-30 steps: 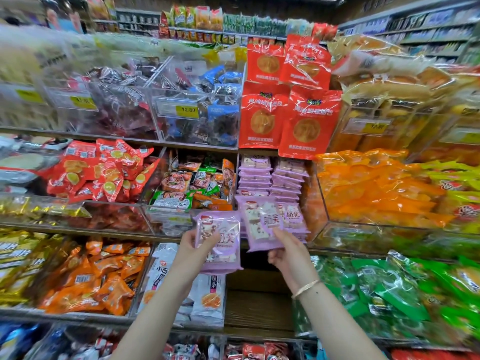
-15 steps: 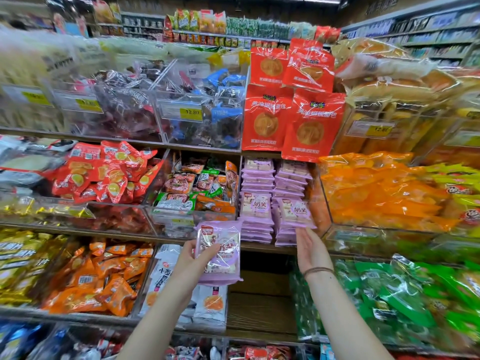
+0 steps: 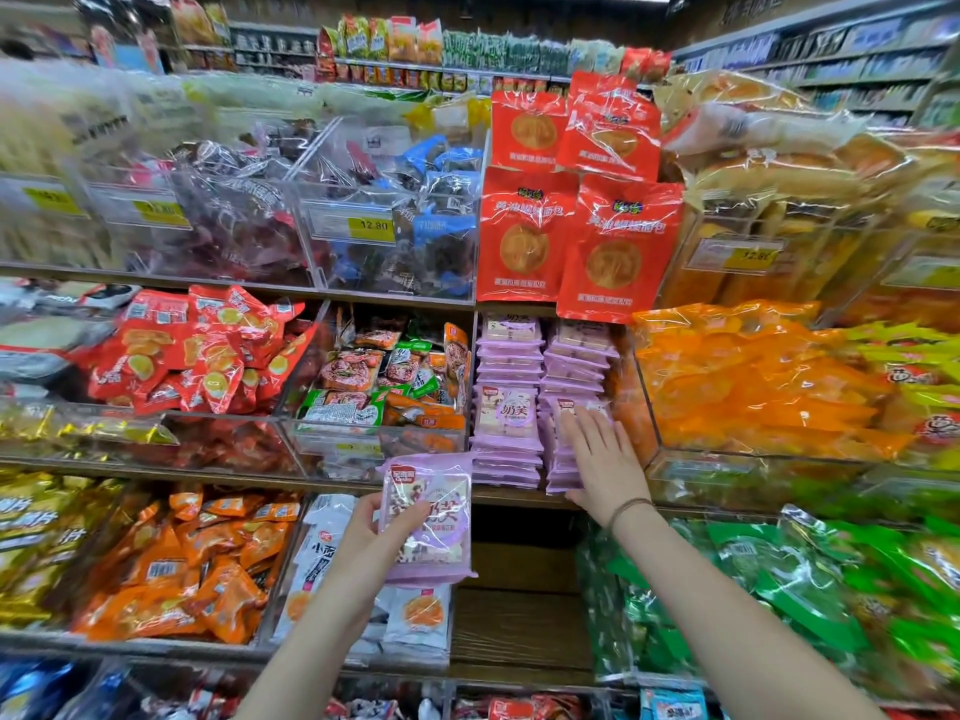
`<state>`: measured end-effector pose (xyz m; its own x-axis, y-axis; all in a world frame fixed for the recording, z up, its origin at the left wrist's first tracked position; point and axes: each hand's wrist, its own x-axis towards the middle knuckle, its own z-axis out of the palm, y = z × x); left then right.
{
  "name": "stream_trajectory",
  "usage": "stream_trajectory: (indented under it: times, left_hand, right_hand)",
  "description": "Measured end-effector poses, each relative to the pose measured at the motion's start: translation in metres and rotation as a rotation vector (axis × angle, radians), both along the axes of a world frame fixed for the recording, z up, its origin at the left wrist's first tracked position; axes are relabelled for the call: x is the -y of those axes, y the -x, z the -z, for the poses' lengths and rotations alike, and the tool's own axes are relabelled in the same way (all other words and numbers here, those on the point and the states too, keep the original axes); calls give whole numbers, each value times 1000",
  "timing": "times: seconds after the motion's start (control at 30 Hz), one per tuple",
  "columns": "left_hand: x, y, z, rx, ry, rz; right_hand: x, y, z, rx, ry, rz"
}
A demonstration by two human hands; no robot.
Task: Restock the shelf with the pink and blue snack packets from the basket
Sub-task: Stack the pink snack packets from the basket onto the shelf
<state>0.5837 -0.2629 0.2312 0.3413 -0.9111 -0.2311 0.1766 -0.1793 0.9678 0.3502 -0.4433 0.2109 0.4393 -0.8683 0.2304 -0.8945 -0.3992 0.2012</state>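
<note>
The left hand grips a pink packet by its left edge, below and in front of the middle shelf. The right hand lies flat, fingers straight, against the right stack of pink packets on this shelf. A second pink stack stands just beside it, under the red bags.

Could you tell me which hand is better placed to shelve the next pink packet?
Left. The left hand grips a glossy pink plastic snack packet just below the stacked pink packets; the right hand lies flat against them, holding nothing.
</note>
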Motion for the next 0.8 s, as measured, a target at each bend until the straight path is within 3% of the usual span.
stream_trajectory:
  times: [0.3,0.53,0.6,0.67,0.73,0.8]
  left_hand:
    - [-2,-9,-4,-39,19,-40]
    - [-2,-3,-14,-28,9,-29]
    - [-2,-1,-14,-29,16,-27]
    - [1,2,-13,-45,6,-32]
    - [4,10,-14,-54,-8,-54]
    - [8,18,-14,-86,-36,-64]
  right_hand:
    - [16,-21,18,8,49,95]
    - [5,-14,-8,62,-74,49]
    - [-16,-15,-22,227,17,-1]
    - [-47,-21,-32,604,24,-91]
    - [-85,-34,-42,1005,-274,-149]
    - [-116,-47,-42,1115,-605,-167]
